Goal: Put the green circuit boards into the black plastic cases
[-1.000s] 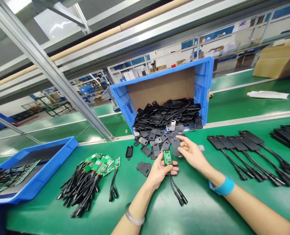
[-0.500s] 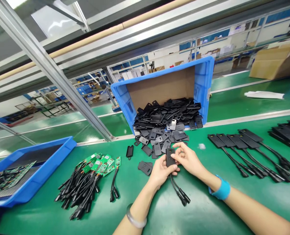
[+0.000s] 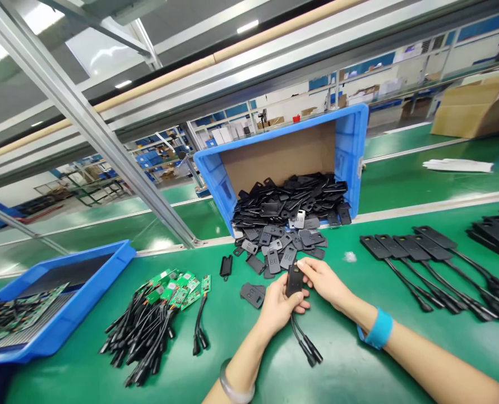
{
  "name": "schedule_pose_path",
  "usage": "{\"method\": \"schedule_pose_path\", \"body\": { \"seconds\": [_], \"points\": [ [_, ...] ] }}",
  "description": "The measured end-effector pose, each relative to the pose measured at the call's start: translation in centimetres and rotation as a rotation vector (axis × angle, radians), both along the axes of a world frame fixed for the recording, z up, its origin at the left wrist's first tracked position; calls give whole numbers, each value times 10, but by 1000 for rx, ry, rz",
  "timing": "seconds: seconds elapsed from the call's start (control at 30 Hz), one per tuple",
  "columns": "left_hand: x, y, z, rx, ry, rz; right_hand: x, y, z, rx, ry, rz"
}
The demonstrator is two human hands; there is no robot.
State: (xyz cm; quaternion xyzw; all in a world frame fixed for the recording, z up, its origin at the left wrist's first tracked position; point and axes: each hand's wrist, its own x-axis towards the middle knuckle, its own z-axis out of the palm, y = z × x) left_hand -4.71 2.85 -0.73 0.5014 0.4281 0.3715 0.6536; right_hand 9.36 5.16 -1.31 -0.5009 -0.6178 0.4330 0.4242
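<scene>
In my left hand (image 3: 280, 303) sits a black plastic case (image 3: 294, 280) with a small window near its top. Two black cables with connector ends (image 3: 308, 348) hang from its lower side. My right hand (image 3: 323, 280) pinches the upper right edge of the same case. The green circuit board is hidden under the black cover. Beyond the hands lies a heap of loose black covers (image 3: 289, 257), spilling from a blue crate (image 3: 281, 140) tipped on its side. A few covers (image 3: 253, 294) lie left of my left hand.
Green circuit boards with black cables (image 3: 165, 303) are piled at left, beside a blue tray (image 3: 77, 303) of more boards. Cased units with cables (image 3: 407, 247) lie in a row at right. A white glove (image 3: 457, 165) and a cardboard box (image 3: 468, 109) are farther back.
My right hand has brought a black cover onto the green circuit board in my left hand, covering it. My right fingers have shifted to the case's upper edge.
</scene>
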Motion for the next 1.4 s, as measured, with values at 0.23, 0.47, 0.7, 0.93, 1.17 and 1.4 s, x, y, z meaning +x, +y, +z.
{"method": "schedule_pose_path", "body": {
  "seconds": [0.23,0.47,0.7,0.93,1.17,1.4],
  "points": [
    [-10,0,3,14,-296,-143,-4,-25,19,308,-547,1],
    [-7,-6,-3,-49,-324,-277,40,-14,53,152,-947,-231],
    [-6,-7,5,-48,-217,-268,98,3,47,-114,-1320,-397],
    [-8,-3,3,-6,-157,-306,102,8,32,-177,-1374,-481],
    [-8,-4,4,2,-106,-339,112,20,4,-281,-1373,-547],
    [-10,-4,2,22,-84,-344,120,-15,-2,-9,-1460,-613]
  ]
}}
